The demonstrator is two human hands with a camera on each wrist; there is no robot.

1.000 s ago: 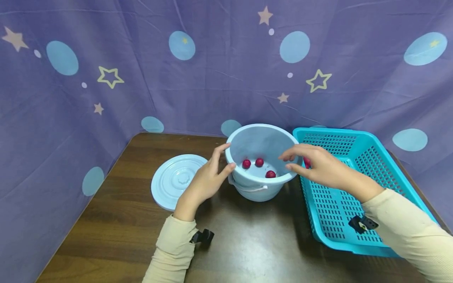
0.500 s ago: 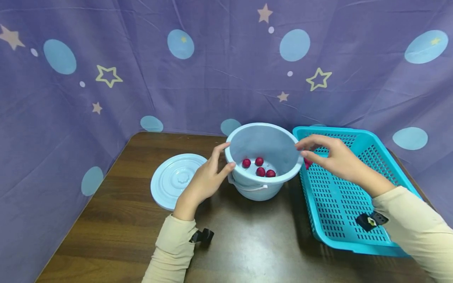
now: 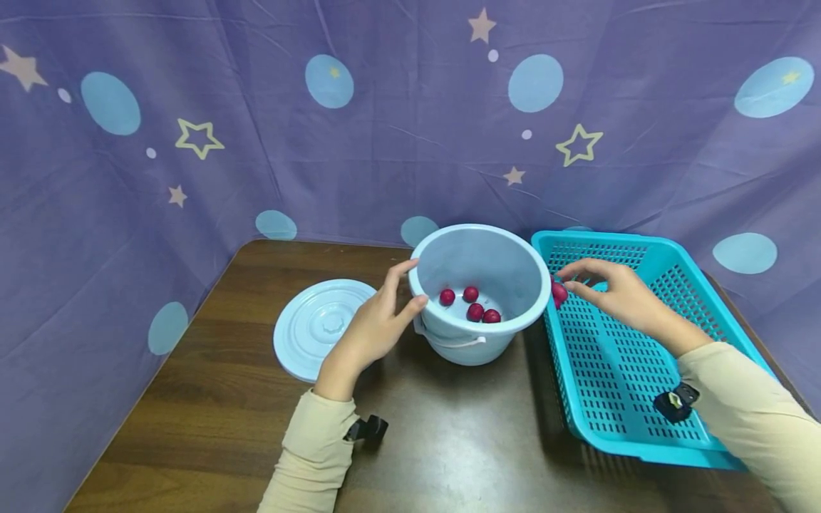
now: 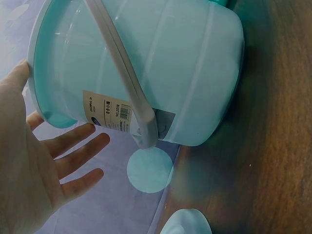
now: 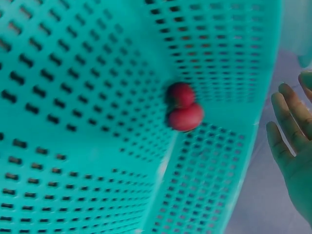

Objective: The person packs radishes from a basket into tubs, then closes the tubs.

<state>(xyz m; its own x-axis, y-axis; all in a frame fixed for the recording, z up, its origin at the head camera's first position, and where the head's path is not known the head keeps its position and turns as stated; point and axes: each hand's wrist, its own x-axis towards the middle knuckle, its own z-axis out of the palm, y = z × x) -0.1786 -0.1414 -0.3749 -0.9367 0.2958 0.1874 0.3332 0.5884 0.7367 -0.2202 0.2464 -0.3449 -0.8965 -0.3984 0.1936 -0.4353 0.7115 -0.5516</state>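
Note:
A light blue bucket stands upright on the table, with several small, round, dark red things, like radishes or plums, on its bottom. My left hand rests its thumb and index finger on the bucket's left rim. In the left wrist view the other fingers of this left hand are spread beside the bucket wall. My right hand hovers over the left part of a turquoise basket, fingers loosely bent and apart. Two touching red round things lie in the basket's corner, away from the fingers.
A pale blue lid lies on the wooden table left of the bucket. The basket stands close to the bucket's right side. A purple patterned curtain hangs behind the table.
My right hand has left the bucket's mouth and moved right over the basket. One more red round thing now lies in the bucket. My left hand has stayed at the rim.

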